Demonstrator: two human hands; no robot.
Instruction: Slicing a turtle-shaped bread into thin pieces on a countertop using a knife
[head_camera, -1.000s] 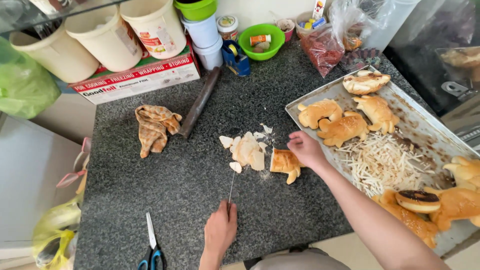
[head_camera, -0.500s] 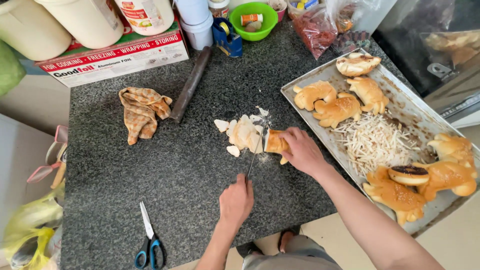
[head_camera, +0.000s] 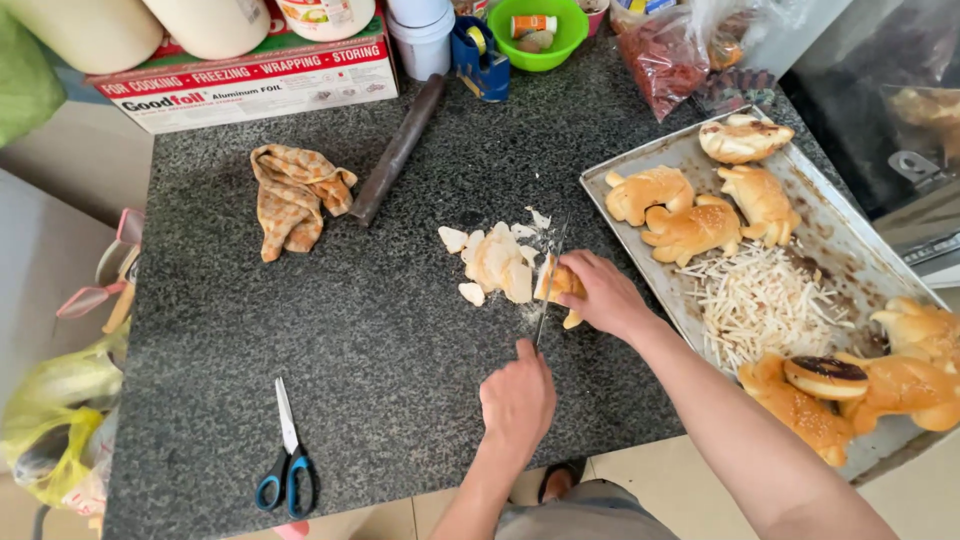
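Note:
My left hand (head_camera: 517, 398) grips a knife (head_camera: 547, 280) whose blade points away from me and rests against a golden bread piece (head_camera: 556, 283). My right hand (head_camera: 603, 294) holds that bread piece down on the dark granite counter (head_camera: 350, 330). Just left of the blade lies a small pile of pale bread slices (head_camera: 495, 262). The knife's handle is hidden inside my fist.
A metal tray (head_camera: 845, 245) on the right carries shaped buns (head_camera: 690, 225) and pale shreds (head_camera: 765, 300). Scissors (head_camera: 290, 455) lie near the front edge. A checked cloth (head_camera: 292, 195), a dark rolling pin (head_camera: 398, 148), a foil box (head_camera: 250, 75), tubs and a green bowl (head_camera: 540, 35) stand at the back.
My left hand has moved up the counter with the knife, bringing the blade against the bread. My right hand has shifted the bread piece closer to the slice pile.

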